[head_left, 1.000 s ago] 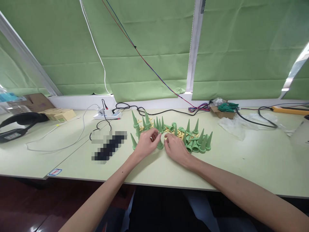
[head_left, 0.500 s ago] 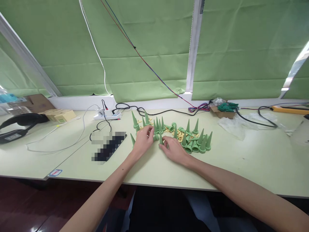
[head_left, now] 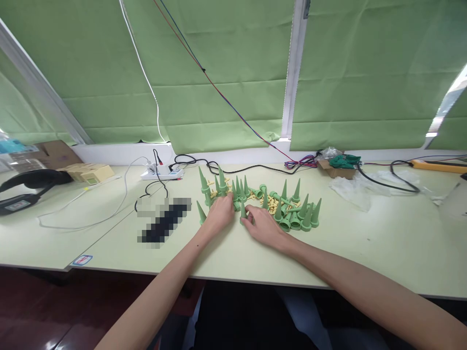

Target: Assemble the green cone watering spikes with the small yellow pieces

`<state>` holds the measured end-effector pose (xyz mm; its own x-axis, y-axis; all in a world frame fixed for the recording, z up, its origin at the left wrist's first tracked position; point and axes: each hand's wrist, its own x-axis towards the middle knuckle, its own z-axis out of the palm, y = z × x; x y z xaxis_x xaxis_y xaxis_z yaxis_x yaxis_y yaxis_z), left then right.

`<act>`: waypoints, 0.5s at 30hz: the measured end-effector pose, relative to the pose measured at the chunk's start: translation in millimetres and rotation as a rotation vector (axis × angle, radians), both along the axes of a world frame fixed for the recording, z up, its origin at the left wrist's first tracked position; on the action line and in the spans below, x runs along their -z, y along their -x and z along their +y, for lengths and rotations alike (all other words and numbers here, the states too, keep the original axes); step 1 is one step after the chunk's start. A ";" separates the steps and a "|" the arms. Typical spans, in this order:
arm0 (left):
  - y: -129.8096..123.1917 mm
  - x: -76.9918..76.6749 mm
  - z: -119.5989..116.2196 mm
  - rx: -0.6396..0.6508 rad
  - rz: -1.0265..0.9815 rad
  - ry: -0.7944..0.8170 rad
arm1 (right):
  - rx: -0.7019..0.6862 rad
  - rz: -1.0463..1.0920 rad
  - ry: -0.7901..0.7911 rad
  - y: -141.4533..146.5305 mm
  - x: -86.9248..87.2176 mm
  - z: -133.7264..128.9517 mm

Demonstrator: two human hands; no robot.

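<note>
My right hand [head_left: 263,224] pinches a green plastic cone-shaped spike [head_left: 243,210], which stands upright on the table with its point up. Just left of it, my left hand [head_left: 221,212] is closed, knuckles up, beside a short green piece [head_left: 237,206]. Its fingertips are turned away, so whatever they grip is hidden. Behind both hands stand several upright green spikes [head_left: 222,179]. To the right of my right hand, more spikes [head_left: 307,217] and hollow green sockets [head_left: 295,222] surround a heap of small yellow pegs [head_left: 272,204].
On the left lie a dark pixelated slab [head_left: 166,222], headphones [head_left: 31,187] and small yellow boxes [head_left: 95,174]. A power strip [head_left: 162,172] and black cables run along the back. A small carton [head_left: 335,169] and clear plastic bags [head_left: 352,192] are at the right back.
My left hand has moved slightly right and turned over, knuckles up, its fingers now lower among the green pieces. My right hand stays on the same spike.
</note>
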<state>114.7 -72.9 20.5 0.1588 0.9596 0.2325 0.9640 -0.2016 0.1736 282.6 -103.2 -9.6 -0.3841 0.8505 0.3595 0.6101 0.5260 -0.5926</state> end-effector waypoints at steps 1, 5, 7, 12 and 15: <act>-1.4 -0.9 -0.1 -0.006 0.021 0.012 | 0.000 -0.003 -0.001 0.0 0.0 0.0; -5.5 -1.1 0.4 -0.022 0.064 0.025 | -0.006 -0.013 -0.004 -0.3 0.2 -0.1; -7.0 -0.1 0.2 -0.038 0.069 0.023 | -0.008 -0.013 -0.007 -0.4 0.5 0.0; -5.3 3.3 0.1 -0.051 0.060 0.030 | -0.009 0.001 -0.019 -0.5 1.6 0.5; 0.0 6.2 2.9 -0.012 0.045 0.046 | -0.010 0.007 -0.023 -0.6 1.7 0.4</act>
